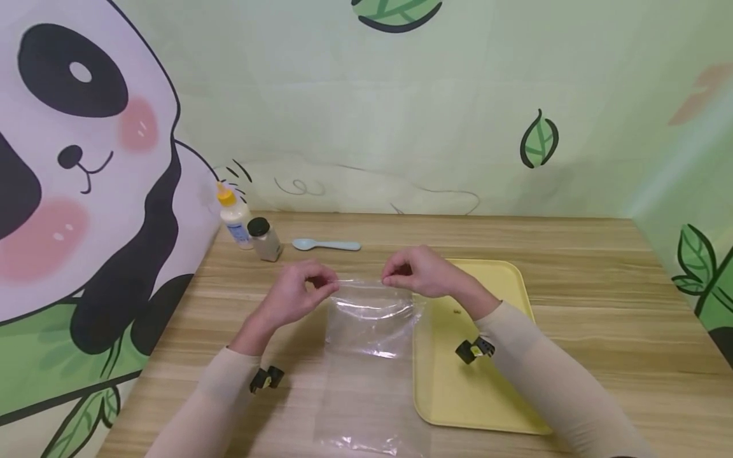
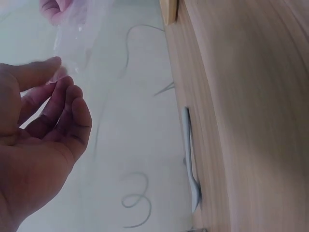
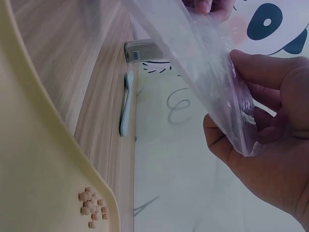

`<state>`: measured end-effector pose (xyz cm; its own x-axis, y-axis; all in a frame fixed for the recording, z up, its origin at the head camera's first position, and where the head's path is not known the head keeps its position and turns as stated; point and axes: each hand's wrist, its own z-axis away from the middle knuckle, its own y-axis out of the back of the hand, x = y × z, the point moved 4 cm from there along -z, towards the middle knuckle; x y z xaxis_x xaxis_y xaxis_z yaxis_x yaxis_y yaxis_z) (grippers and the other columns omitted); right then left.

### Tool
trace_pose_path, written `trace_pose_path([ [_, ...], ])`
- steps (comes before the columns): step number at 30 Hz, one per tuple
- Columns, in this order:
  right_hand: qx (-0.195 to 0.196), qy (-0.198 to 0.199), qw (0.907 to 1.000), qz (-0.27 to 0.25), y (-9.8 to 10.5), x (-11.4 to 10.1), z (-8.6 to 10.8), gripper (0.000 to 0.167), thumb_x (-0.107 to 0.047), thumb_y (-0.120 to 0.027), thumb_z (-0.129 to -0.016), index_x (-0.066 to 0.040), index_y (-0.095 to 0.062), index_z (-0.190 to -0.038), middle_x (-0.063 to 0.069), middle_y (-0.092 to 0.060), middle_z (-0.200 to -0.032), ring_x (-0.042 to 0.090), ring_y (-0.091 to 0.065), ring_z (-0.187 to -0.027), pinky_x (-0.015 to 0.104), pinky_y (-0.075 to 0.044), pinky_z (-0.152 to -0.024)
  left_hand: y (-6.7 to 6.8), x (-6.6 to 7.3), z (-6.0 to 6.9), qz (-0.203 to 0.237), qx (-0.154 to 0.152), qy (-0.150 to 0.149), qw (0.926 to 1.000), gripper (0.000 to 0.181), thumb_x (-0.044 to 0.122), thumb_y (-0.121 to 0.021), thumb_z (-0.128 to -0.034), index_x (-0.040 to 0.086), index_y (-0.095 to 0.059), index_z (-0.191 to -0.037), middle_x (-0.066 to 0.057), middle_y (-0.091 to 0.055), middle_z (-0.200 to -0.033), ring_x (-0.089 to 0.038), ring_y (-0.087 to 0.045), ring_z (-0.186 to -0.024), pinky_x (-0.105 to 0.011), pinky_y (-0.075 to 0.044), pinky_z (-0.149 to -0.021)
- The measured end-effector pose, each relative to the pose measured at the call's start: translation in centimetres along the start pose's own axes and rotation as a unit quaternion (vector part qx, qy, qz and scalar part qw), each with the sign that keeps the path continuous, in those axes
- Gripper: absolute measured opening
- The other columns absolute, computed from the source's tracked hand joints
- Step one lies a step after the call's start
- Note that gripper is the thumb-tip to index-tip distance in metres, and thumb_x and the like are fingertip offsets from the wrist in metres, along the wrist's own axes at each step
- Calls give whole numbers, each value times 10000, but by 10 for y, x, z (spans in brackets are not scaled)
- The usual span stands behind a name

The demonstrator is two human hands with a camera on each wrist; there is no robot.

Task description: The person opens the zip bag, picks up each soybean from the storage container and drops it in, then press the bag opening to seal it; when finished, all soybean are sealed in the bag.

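A clear plastic bag [image 1: 371, 331] hangs upright over the table, its top edge held between my two hands. My left hand [image 1: 301, 291] pinches the top left of that edge between thumb and fingertips. At the top right, my right hand [image 1: 420, 273] grips the edge the same way. The right wrist view shows the crinkled film of the bag [image 3: 215, 82] between the right thumb and fingers. Behind the bag's right side lies a yellow tray [image 1: 475, 401], partly covered by the right forearm. Several small tan pellets [image 3: 91, 205] sit near one corner of the tray.
A pale blue spoon [image 1: 328, 245] lies on the wooden table [image 1: 618, 305] beyond the hands. To its left stand a small jar [image 1: 265, 242] with a black lid and a white bottle [image 1: 237, 222] with a yellow nozzle. A painted wall [image 1: 458, 95] rises behind the table.
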<state>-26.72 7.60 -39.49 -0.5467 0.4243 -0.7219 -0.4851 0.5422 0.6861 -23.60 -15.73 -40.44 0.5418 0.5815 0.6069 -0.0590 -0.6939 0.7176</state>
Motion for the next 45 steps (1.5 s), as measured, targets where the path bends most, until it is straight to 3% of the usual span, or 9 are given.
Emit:
trace_pose_path([
  [5, -21, -78, 10000, 41, -1, 1, 0, 52, -117, -665, -912, -106, -715, -904, -8, -695, -860, 92, -605, -760, 240, -556, -711, -2, 9, -2, -492, -19, -197, 9986, 300, 156, -794, -792, 43, -710, -1057, -52, -657, -943, -187, -607, -856, -360, -556, -772],
  [9, -66, -71, 10000, 21, -2, 1, -1, 51, -120, -668, -911, -104, -714, -894, 16, -696, -849, 98, -593, -739, 249, -549, -687, -5, 20, -6, -868, 227, -654, 9938, 300, 163, -803, -787, 36, -713, -1042, -73, -644, -988, -213, -607, -900, -358, -552, -798],
  [15, -32, 25, 10000, 34, -3, 1, -1, 62, -138, -674, -910, -101, -713, -880, 17, -697, -828, 87, -594, -722, 249, -545, -677, -14, 35, -10, -1231, 451, -1498, 9800, 240, 148, -805, -785, 42, -718, -982, -71, -640, -984, -221, -590, -951, -336, -542, -829],
  [20, 6, 43, 10000, 23, -5, 1, -1, 61, -143, -681, -904, -104, -713, -870, -4, -695, -817, 84, -597, -722, 245, -545, -683, -22, 41, -15, -1188, 446, -1875, 9740, 199, 110, -806, -776, 36, -723, -941, -60, -647, -936, -206, -594, -905, -307, -540, -812],
  [25, -2, 47, 10000, -62, -7, 1, -2, 56, -130, -686, -899, -99, -710, -857, -6, -694, -809, 93, -603, -716, 251, -549, -678, -28, 45, -18, -1022, 290, -1999, 9740, 175, 90, -807, -772, 46, -727, -922, -39, -646, -905, -176, -588, -869, -270, -537, -779],
  [33, 15, -9, 9996, -292, -9, 4, -1, 53, -111, -690, -892, -89, -703, -845, 10, -695, -808, 99, -600, -718, 257, -545, -683, -36, 49, -20, -1040, 295, -2173, 9701, 157, 69, -810, -761, 60, -732, -896, -43, -657, -888, -173, -595, -852, -258, -543, -760],
  [45, 10, -19, 9983, -590, -10, 7, 1, 93, -114, -669, -908, -25, -693, -893, 97, -683, -836, 122, -580, -737, 251, -531, -691, -40, 53, -18, -1156, 506, -2399, 9626, 75, -6, -778, -773, 33, -754, -832, -42, -675, -841, -151, -597, -797, -175, -539, -708],
])
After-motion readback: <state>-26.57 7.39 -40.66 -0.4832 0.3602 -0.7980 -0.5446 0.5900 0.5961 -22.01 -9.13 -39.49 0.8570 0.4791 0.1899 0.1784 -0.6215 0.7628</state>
